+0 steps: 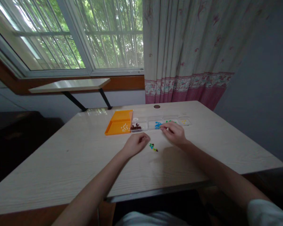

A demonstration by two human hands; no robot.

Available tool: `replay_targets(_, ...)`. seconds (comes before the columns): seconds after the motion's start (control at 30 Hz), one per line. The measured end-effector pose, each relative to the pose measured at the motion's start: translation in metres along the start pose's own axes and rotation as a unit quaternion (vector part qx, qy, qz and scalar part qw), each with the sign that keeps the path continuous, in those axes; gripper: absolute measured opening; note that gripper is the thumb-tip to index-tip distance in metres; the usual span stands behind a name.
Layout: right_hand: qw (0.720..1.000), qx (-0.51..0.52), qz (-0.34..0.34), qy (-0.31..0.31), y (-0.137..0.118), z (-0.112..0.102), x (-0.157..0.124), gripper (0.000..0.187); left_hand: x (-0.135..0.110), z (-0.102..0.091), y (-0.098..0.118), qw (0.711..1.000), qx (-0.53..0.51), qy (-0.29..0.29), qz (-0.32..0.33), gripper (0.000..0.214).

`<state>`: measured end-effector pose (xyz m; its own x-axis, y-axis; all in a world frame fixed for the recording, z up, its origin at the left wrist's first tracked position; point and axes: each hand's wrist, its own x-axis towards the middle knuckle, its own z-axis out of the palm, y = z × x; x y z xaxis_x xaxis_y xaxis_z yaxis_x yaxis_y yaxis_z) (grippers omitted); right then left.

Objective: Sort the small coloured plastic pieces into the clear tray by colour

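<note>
So, nearest is a small knobbly cluster of green, blue, yellow and dark bits (153,147) on the pale wood-grain desk (85,160), just right of the left hand (135,145). Its long axis slants, far end toward that hand, near end pointing right and back at the person. The left hand is loosely curled; can't tell if anything's inside. Farther out, the right hand (174,133) has its fingertips bunched narrow right by some blue pieces (158,125) in a clear plastic tray (145,126); can't tell if it's gripping one. It partly hides green pieces (171,121). Beyond the left hand: brown pieces (136,127), plus white pieces (125,127) in a flat orange case (115,127). Individual shapes are too tiny to make out.
</note>
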<state>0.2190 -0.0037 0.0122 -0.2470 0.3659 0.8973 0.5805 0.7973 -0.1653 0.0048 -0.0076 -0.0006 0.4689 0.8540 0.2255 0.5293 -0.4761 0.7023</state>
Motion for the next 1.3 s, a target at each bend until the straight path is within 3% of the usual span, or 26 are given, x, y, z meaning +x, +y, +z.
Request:
replay_targets(0.17,1.0,0.0,-0.009,0.014,0.001,-0.005,0.003,0.008,-0.004,-0.002,0.001,0.993,0.081,-0.058,0.058,0.025)
replay_targets(0.37,1.0,0.008,-0.005,-0.001,0.002,-0.003,0.001,0.007,-0.004,-0.003,-0.001,0.991,0.086,-0.063,0.075,0.025)
replay_targets(0.63,0.988,-0.036,0.087,-0.123,0.019,-0.009,0.0,0.017,-0.007,-0.005,0.004,0.988,0.092,-0.098,0.082,0.023)
replay_targets(1.03,0.938,-0.189,0.26,-0.128,0.069,-0.014,-0.011,0.017,-0.006,-0.003,0.008,0.977,0.146,-0.12,0.096,0.019)
replay_targets(1.17,0.931,-0.189,0.274,-0.148,0.071,-0.013,-0.013,0.02,-0.006,-0.003,0.007,0.977,0.158,-0.111,0.089,0.019)
replay_targets(1.3,0.944,-0.142,0.24,-0.179,0.059,-0.011,-0.011,0.02,-0.006,-0.004,0.008,0.976,0.167,-0.108,0.088,0.019)
